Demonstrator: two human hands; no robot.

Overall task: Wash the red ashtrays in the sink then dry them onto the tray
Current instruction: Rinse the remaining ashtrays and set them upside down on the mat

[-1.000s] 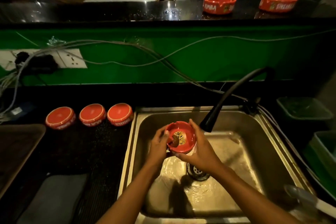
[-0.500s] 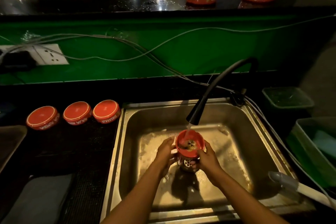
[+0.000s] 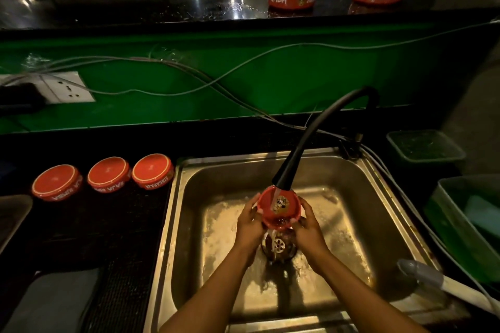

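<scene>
Both hands are wrapped around one red ashtray (image 3: 278,207), dead center of the frame over the sink (image 3: 189,224) drain. The left hand (image 3: 247,226) cups its left side, fingers curled on the rim; the right hand (image 3: 308,227) grips the right side. It's tilted toward the camera, right under the black faucet (image 3: 311,143) with water running in. Three more ashtrays (image 3: 108,174) sit upside down on the worktop (image 3: 81,224) at middle left.

faucet (image 3: 311,140) overhanging sink (image 3: 216,170), sides open

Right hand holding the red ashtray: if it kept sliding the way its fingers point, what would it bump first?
Probably the black tap spout, just past the ashtray that the right hand holds; depth is unclear.
</scene>
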